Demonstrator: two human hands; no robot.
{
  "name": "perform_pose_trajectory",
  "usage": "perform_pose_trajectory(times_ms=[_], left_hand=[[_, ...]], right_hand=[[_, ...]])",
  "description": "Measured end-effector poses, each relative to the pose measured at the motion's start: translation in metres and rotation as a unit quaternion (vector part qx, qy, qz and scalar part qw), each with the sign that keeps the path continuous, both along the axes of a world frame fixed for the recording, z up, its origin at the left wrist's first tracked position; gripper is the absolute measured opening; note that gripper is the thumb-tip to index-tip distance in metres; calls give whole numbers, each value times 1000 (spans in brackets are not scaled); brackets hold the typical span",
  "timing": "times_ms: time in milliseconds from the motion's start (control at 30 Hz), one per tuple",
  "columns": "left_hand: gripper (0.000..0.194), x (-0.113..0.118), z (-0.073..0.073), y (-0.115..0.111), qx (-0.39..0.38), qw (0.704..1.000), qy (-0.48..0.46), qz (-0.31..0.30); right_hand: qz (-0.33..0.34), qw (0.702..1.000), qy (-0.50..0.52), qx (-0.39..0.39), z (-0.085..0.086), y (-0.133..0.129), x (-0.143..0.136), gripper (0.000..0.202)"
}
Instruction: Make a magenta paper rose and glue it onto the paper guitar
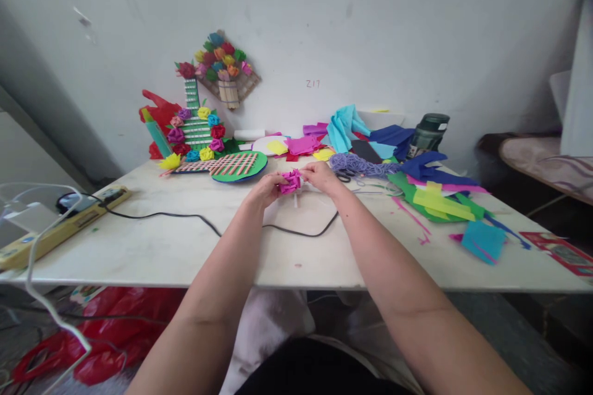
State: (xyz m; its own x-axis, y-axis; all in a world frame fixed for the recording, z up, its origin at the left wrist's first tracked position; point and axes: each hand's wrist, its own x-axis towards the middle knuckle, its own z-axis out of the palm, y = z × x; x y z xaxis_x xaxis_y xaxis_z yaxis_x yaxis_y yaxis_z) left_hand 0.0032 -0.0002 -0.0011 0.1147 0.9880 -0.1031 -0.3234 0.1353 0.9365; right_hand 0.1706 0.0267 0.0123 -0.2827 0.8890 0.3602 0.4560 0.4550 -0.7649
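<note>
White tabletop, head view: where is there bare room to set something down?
Bare patches of tabletop show between the power strip and the left forearm, on both sides of the black cable; between the forearms, near the front edge; and between the right forearm and the turquoise square. It is crowded along the wall and around the purple yarn.

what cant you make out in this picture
All in the head view:
- Inner folds of the pink paper: blurred, partly covered by the left hand.
- Whether the right hand pinches or only touches it: too small and blurred.
- A stretch of black cable: hidden by the left forearm.
- Print on the red card: too small and blurred.
</note>
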Motion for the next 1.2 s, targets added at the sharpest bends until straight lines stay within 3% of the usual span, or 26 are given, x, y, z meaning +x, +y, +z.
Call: perform_pose_trajectory(times_ms=[267, 867, 1067, 1200], left_hand=[[22, 1, 0, 0, 3, 1000, -7, -5], [20, 4, 3, -4, 2, 1000, -4, -3], [19, 4, 2, -4, 8, 1000, 1, 8], [19, 3, 1, -2, 12, 1000, -4, 6]], right_hand=[[-48, 999, -7, -6, 0, -1, -4, 17], [-75, 994, -78, -28, -3, 2, -5, 15], [-60, 988, -132, 51, 0, -1, -4, 7], [-57, 989, -120, 62, 0, 1, -3, 5]])
